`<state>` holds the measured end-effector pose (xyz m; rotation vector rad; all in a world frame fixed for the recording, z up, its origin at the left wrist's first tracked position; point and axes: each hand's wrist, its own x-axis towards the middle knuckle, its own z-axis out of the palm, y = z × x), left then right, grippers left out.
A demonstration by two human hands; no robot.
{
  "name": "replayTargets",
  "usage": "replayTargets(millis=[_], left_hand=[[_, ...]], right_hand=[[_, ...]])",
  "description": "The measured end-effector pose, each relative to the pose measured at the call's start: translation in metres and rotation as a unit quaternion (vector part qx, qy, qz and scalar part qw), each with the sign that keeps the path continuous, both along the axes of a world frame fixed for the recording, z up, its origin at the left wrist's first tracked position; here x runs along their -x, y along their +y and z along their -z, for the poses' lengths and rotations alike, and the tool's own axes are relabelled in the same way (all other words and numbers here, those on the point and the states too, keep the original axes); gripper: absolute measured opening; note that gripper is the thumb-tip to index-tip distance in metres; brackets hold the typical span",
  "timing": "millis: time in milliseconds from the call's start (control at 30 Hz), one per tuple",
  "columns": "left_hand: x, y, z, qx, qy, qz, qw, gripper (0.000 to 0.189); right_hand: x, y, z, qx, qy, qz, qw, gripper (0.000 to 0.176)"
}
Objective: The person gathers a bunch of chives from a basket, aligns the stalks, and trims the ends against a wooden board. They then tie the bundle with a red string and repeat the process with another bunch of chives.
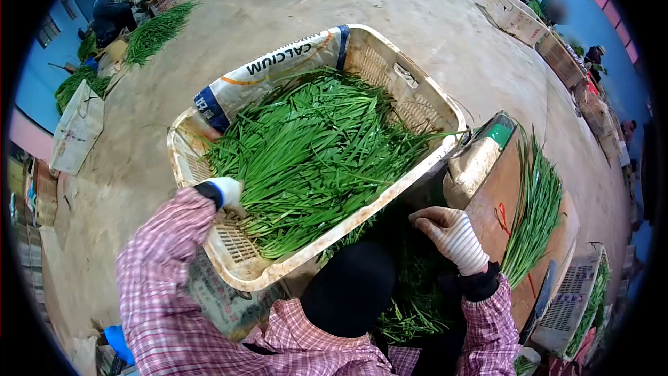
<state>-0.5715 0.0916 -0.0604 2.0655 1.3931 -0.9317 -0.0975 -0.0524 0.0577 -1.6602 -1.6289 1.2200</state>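
My left hand [229,195], in a white glove, reaches over the left rim of a large off-white crate [390,205], at the cut ends of long green stalks [320,146] that fill it. The fingers are hidden among the stalks. My right hand [445,233], in a striped white glove, hovers right of the crate's front edge, thumb and fingers pressed together; what they hold, if anything, cannot be made out. To its right a bundle of green stalks [532,216] lies on a brown board [497,198], near a red tie [501,217].
A knife [545,289] lies along the board's right edge. Beside it stands a crate [567,306] with greens. Loose greens [417,313] lie below my right hand. A person [111,10] sits at the far left near more greens [156,33]. Crates [515,15] line the right wall.
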Motion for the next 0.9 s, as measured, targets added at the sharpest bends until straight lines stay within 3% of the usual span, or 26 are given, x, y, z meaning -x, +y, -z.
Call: replayTargets(millis=[67, 133, 200, 233, 333, 367, 433, 467, 500, 567, 633, 667, 700, 767, 867, 900], left_hand=[[-0.011, -0.001, -0.062, -0.029, -0.01, -0.013, 0.999, 0.071], [0.018, -0.005, -0.072, -0.169, -0.172, -0.04, 0.97, 0.052], [0.033, -0.01, -0.084, -0.206, -0.198, -0.097, 0.953, 0.038], [0.044, -0.014, -0.082, -0.219, -0.219, -0.126, 0.942, 0.034], [0.068, -0.027, -0.052, -0.263, -0.333, -0.241, 0.873, 0.026], [0.074, -0.027, -0.039, -0.354, -0.29, -0.12, 0.881, 0.02], [0.061, -0.032, -0.051, -0.339, -0.216, -0.029, 0.915, 0.016], [0.066, -0.032, -0.041, -0.369, -0.244, -0.068, 0.894, 0.015], [0.064, -0.034, -0.04, -0.412, -0.279, -0.082, 0.863, 0.013], [0.065, -0.034, -0.042, -0.416, -0.256, -0.057, 0.871, 0.012], [0.066, -0.033, -0.04, -0.419, -0.266, -0.061, 0.866, 0.012], [0.067, -0.033, -0.04, -0.42, -0.269, -0.062, 0.865, 0.012], [0.066, -0.032, -0.04, -0.423, -0.272, -0.064, 0.862, 0.012], [0.064, -0.034, -0.041, -0.428, -0.276, -0.073, 0.857, 0.012], [0.06, -0.027, -0.038, -0.41, -0.277, -0.066, 0.866, 0.013], [0.067, -0.033, -0.035, -0.42, -0.265, -0.074, 0.865, 0.012]], right_hand=[[0.003, 0.006, 0.0, 0.007, -0.017, -0.02, 1.0, 0.021], [0.004, 0.013, -0.002, 0.0, -0.026, -0.015, 1.0, 0.021], [0.007, 0.019, -0.003, -0.009, -0.011, 0.008, 1.0, 0.019], [0.01, 0.027, -0.01, 0.05, 0.001, 0.039, 0.998, 0.017], [0.022, 0.055, -0.02, -0.119, -0.175, -0.051, 0.976, 0.018], [0.019, 0.067, -0.012, -0.164, -0.189, -0.049, 0.967, 0.019], [-0.006, 0.104, 0.003, -0.23, -0.341, 0.007, 0.912, 0.026], [-0.02, 0.122, 0.01, -0.31, -0.468, 0.022, 0.827, 0.033], [-0.011, 0.133, -0.004, -0.224, -0.57, 0.077, 0.787, 0.04], [-0.064, 0.164, 0.032, -0.26, -0.656, 0.093, 0.702, 0.046], [-0.097, 0.185, 0.033, -0.026, -0.528, 0.128, 0.839, 0.036], [-0.137, 0.194, 0.066, -0.065, -0.457, 0.122, 0.879, 0.022], [-0.117, 0.184, 0.051, -0.011, -0.262, 0.207, 0.942, 0.014], [-0.112, 0.175, 0.043, -0.076, -0.078, 0.238, 0.965, 0.016], [-0.082, 0.155, -0.015, -0.166, 0.124, 0.24, 0.948, 0.017], [-0.086, 0.155, -0.034, -0.208, 0.121, 0.231, 0.943, 0.022]])
